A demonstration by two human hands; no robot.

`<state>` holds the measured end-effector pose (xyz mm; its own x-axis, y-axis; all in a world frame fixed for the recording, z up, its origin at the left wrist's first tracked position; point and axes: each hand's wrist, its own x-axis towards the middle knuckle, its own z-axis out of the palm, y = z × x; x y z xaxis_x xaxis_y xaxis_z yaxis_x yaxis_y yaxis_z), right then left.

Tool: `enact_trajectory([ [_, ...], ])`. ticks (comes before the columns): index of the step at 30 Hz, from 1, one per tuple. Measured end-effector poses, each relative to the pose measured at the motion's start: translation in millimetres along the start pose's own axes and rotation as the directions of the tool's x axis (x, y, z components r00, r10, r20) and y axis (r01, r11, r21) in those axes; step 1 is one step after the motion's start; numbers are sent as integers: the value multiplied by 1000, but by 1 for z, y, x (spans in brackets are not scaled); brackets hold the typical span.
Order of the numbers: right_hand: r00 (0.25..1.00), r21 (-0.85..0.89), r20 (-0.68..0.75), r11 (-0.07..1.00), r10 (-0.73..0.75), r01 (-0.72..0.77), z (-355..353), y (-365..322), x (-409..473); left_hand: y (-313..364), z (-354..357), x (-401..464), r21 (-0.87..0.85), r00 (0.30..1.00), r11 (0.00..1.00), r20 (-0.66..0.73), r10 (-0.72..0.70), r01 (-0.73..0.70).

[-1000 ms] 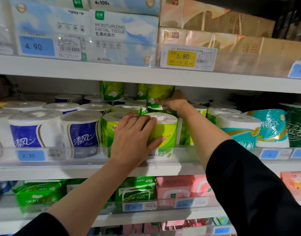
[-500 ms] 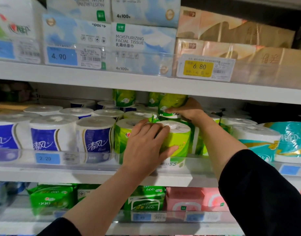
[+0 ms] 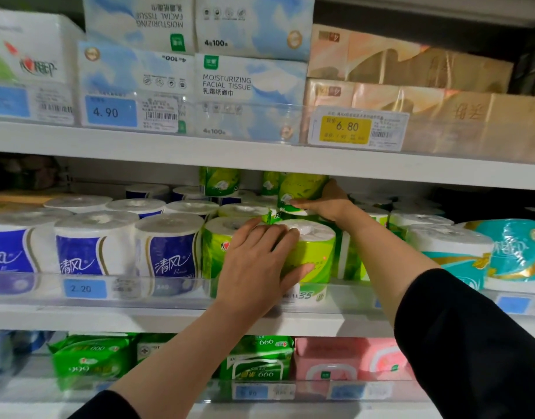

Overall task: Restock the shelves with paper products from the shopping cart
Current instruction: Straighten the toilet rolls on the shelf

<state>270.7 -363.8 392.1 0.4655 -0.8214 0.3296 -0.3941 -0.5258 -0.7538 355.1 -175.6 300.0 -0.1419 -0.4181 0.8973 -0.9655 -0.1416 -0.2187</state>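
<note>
A green-wrapped toilet roll (image 3: 317, 252) stands at the front of the middle shelf (image 3: 139, 316), among other green rolls. My left hand (image 3: 257, 264) lies against its front, fingers reaching over the top rim and thumb spread along its lower front. Farther back, my right hand (image 3: 326, 201) grips a second green roll (image 3: 299, 189) that sits on top of the lower layer, just under the upper shelf board. Both sleeves are black. No shopping cart is in view.
Blue-and-white rolls (image 3: 169, 252) fill the shelf to the left and teal rolls (image 3: 514, 252) stand to the right. A clear rail (image 3: 109, 285) with price tags fronts the shelf. Facial tissue packs (image 3: 248, 86) sit above; green packs (image 3: 90, 358) and pink packs (image 3: 350, 358) below.
The view has shifted, so the shelves sit lower and farther right in the picture. Both hands stay on the same green rolls, barely moved relative to the shelf.
</note>
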Motion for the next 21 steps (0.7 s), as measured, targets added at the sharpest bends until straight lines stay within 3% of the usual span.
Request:
enact_trajectory([
  [3, 990, -134, 121, 990, 65, -49, -19, 5, -8, -1, -1, 0, -3, 1000, 1000, 1, 0, 0],
  [6, 990, -219, 106, 973, 97, -72, -46, 15, -29, -1, 0, 0, -11, 1000, 1000, 9, -2, 2],
  [11, 964, -97, 168, 977, 206, -192, -67, 40, -65, 0, -2, 0, -3, 1000, 1000, 30, -5, 5],
  [21, 966, 37, 255, 998, 33, -44, -73, 39, -68, 2, -7, 1, -65, 1000, 998, -11, -12, 11],
])
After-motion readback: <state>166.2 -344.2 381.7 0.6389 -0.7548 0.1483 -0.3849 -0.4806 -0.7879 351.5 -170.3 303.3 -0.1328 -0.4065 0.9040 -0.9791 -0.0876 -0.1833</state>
